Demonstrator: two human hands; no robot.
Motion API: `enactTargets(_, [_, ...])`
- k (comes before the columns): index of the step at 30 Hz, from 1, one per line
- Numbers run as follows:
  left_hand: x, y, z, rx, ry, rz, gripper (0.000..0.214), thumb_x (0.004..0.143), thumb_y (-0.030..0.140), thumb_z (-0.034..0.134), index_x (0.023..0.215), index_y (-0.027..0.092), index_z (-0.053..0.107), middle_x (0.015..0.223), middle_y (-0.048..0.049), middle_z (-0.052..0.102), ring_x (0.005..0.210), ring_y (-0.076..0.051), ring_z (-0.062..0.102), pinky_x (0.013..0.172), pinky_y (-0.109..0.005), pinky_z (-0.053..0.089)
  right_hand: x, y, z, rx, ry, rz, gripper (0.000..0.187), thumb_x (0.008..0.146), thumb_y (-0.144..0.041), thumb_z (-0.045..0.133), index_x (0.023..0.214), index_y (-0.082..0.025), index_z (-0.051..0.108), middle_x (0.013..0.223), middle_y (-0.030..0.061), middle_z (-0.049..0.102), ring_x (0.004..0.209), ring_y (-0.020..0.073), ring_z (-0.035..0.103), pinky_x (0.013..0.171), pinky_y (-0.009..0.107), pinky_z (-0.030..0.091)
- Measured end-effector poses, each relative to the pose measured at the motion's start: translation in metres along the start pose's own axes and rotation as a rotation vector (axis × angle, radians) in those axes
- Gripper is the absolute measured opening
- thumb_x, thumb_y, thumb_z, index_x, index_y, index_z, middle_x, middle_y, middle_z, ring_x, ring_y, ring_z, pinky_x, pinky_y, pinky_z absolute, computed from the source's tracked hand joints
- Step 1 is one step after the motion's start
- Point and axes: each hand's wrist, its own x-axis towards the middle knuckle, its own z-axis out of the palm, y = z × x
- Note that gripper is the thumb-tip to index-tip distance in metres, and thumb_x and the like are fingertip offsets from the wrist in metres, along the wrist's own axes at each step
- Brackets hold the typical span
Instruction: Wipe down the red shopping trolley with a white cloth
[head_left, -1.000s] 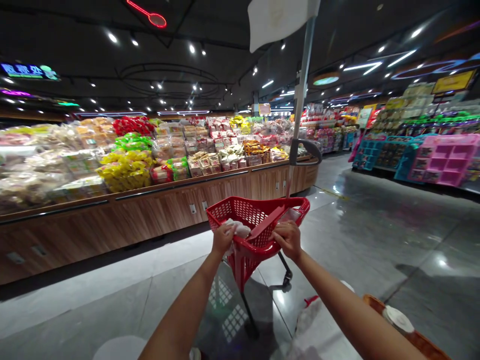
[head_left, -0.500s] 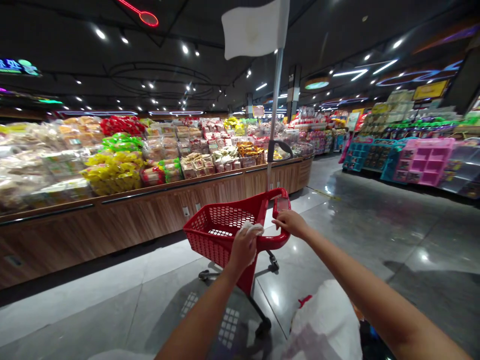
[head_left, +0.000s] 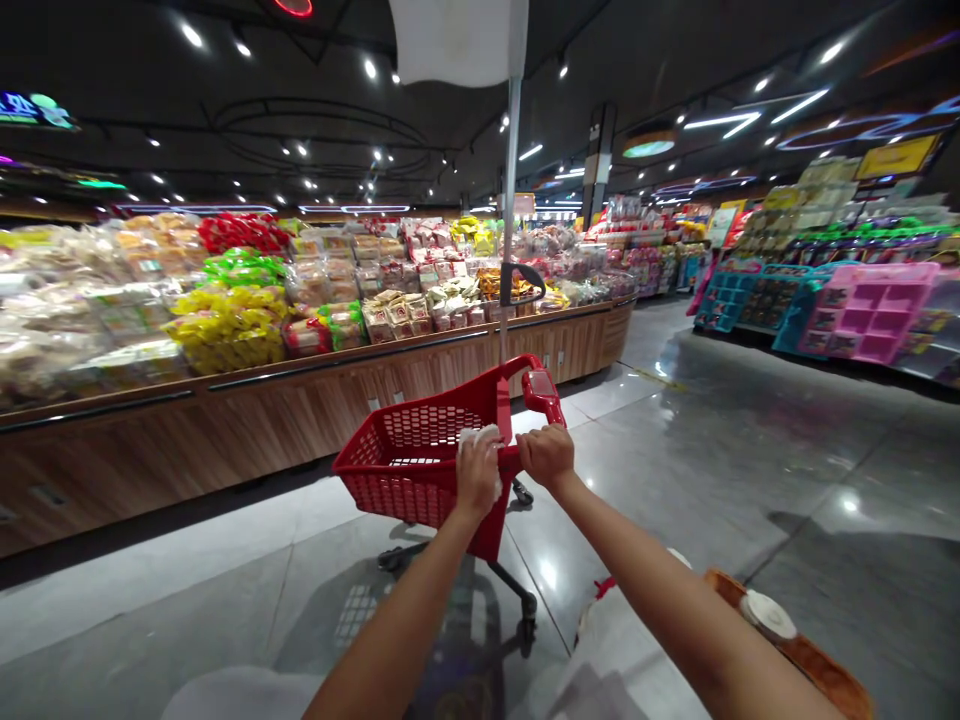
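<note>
Polished grey floor tiles [head_left: 750,480] ran through a supermarket aisle under a dark ceiling dotted with spotlights. Along the left side curved a wood-panelled worktop [head_left: 300,425] heaped with packaged snacks, where yellow bags [head_left: 229,330], green bags [head_left: 244,268] and red bags [head_left: 241,233] sat among clear packs. Across the aisle on the right, pink storage racks [head_left: 874,310] and teal crates [head_left: 724,300] filled a display.

Seen from the head camera, a red plastic shopping trolley [head_left: 405,480] stood on the tiles just ahead of the person, well apart from the worktop. A metal pole [head_left: 510,200] rose from it to a white flag [head_left: 457,35]. The left hand [head_left: 478,475] was closed over the trolley's near rim [head_left: 501,462], with a crumpled white cloth [head_left: 489,436] bunched under the palm. The right hand [head_left: 546,455] gripped the same rim just beside it, so the hands were close together but not touching. Neither hand held anything from the worktop, and no packaged goods could be made out in the mesh basket, so the snacks all lay on display. Low at the right, a white plastic bag [head_left: 600,660] and an orange-brown basket rim [head_left: 795,650] showed beyond the right forearm.
</note>
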Motion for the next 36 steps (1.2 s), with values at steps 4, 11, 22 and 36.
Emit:
enactTargets(4, [0.012,0.008,-0.001,0.110,-0.149,0.071,0.033,0.098,0.029,0.037,0.122,0.027,0.059,0.123,-0.0045,0.061,0.117,-0.022,0.052,0.100,-0.040,0.042,0.000,0.000,0.002,0.010,0.050,-0.008,0.046,0.094,-0.024,0.040,0.054,-0.020,0.062,0.054,0.0033,0.062,0.052,0.0157,0.045,0.066,0.034,0.026])
enactTargets(11, [0.007,-0.050,-0.014,0.179,-0.123,0.086,0.035,0.099,0.033,0.034,0.098,0.024,0.068,0.105,-0.0052,0.068,0.102,-0.020,0.060,0.092,-0.034,0.046,-0.002,0.001,0.003,0.019,0.019,-0.086,0.043,0.093,-0.024,0.041,0.056,-0.020,0.061,0.055,0.0020,0.061,0.054,0.0152,0.045,0.068,0.034,0.027])
enactTargets(22, [-0.006,-0.025,-0.015,0.132,0.083,-0.038,0.034,0.098,0.032,0.035,0.099,0.024,0.067,0.107,-0.0051,0.068,0.102,-0.021,0.060,0.091,-0.034,0.046,0.002,-0.018,0.016,0.025,0.118,-0.024,0.042,0.090,-0.020,0.044,0.050,-0.020,0.059,0.051,0.0024,0.059,0.053,0.0147,0.048,0.069,0.032,0.033])
enactTargets(36, [-0.034,-0.090,-0.049,0.314,0.007,-0.108,0.031,0.095,0.027,0.039,0.107,0.022,0.067,0.105,-0.0070,0.071,0.095,-0.022,0.065,0.086,-0.034,0.049,0.003,-0.017,0.016,0.046,0.089,-0.085,0.041,0.088,-0.018,0.045,0.049,-0.020,0.058,0.050,0.0018,0.057,0.053,0.0145,0.045,0.070,0.032,0.033])
